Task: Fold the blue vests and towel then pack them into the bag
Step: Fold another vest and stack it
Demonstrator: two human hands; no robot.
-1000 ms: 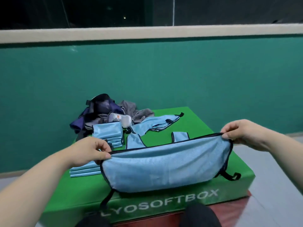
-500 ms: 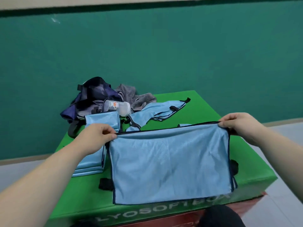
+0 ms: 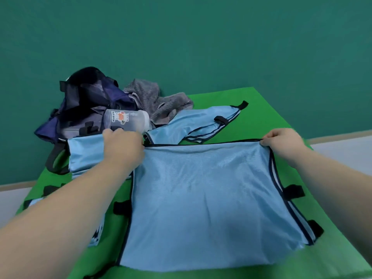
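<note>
A person's two bare hands work on a light blue mesh vest (image 3: 211,198) spread flat on a green soft box (image 3: 267,117), filling the lower centre of the frame. The left hand (image 3: 122,146) pinches the vest's far left corner between curled fingers and thumb. The right hand (image 3: 281,141) pinches the far right corner the same way, so each grip is closed on the dark-trimmed top edge. Holding both corners probably keeps that edge taut and square so the fold lands evenly.

Just left of the vest, partly under the left forearm, sits a stack of folded blue vests (image 3: 86,154), seemingly set aside within reach. Behind, at centre, another blue vest (image 3: 193,123) lies unfolded. At upper left a dark navy bag (image 3: 86,101) slumps, with a clear bottle (image 3: 126,119) lying against it and a crumpled grey towel (image 3: 153,99) just beside it.
</note>
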